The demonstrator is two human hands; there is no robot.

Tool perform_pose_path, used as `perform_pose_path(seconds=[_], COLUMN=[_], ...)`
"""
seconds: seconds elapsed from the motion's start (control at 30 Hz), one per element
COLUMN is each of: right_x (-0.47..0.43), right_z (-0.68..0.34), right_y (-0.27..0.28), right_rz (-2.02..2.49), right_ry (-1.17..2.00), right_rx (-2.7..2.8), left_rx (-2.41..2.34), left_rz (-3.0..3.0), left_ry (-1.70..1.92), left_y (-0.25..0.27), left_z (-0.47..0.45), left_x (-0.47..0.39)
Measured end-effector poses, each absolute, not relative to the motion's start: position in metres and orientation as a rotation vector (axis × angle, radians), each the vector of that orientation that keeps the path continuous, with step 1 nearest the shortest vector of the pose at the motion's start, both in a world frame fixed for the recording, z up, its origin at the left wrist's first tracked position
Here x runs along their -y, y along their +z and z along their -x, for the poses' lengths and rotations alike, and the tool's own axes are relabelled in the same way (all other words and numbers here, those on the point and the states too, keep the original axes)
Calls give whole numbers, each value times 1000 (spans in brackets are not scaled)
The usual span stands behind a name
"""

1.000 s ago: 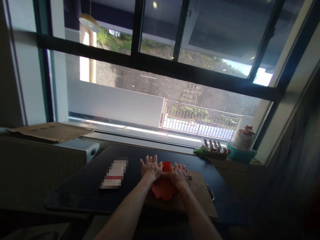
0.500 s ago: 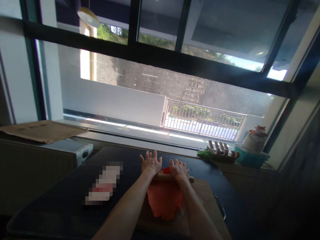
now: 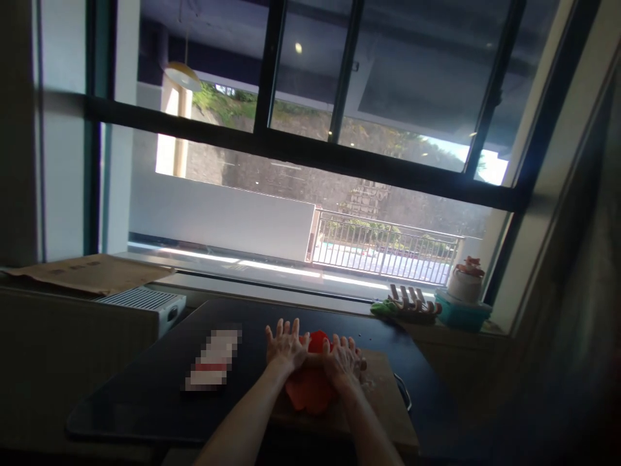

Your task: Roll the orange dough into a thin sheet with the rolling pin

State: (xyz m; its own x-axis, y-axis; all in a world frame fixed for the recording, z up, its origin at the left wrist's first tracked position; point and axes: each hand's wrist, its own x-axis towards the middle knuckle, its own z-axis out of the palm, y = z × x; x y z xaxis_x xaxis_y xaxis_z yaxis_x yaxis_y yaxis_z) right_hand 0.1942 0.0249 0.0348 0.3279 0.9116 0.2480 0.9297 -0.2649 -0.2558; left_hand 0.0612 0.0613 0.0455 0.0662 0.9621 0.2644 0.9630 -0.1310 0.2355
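Observation:
A sheet of orange-red dough [image 3: 310, 392] lies on a wooden board [image 3: 391, 404] on the dark table. Across it rests a rolling pin [image 3: 317, 358], mostly covered by my hands. My left hand [image 3: 286, 346] presses its palm on the pin's left part, fingers stretched forward and spread. On the right part lies my right hand [image 3: 342, 359], also flat with fingers extended; the pin's right end shows just past it. Part of the dough shows beyond the pin, and a larger part on my side of it. Whitish powder marks the board's right side.
A blurred-out flat object [image 3: 213, 359] lies left on the table [image 3: 145, 388]. A metal handle [image 3: 403, 392] sticks out at the board's right. Along the window sill stand a teal container [image 3: 463, 310] and a slatted rack [image 3: 414, 302]. Brown paper [image 3: 92, 273] covers a unit at left.
Both hands have drawn the rolling pin back toward me over the dough, so more dough shows beyond it. The whole view has also shifted, with the window lower in the picture.

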Motion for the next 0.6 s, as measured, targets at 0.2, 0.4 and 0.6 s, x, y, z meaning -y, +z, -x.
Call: perform_pose_path(seconds=[0.2, 0.4, 0.6], right_x=[-32, -60, -91], right_z=[-195, -201, -208], right_y=[39, 50, 49], right_rz=[2262, 2278, 2293], right_ry=[-41, 114, 211], right_rx=[1651, 1648, 1652], left_rx=[2080, 2097, 2130], left_rz=[2283, 2277, 2252], left_ry=[-594, -588, -581], left_y=[46, 47, 47], left_z=[-63, -67, -72], left_x=[-68, -101, -127])
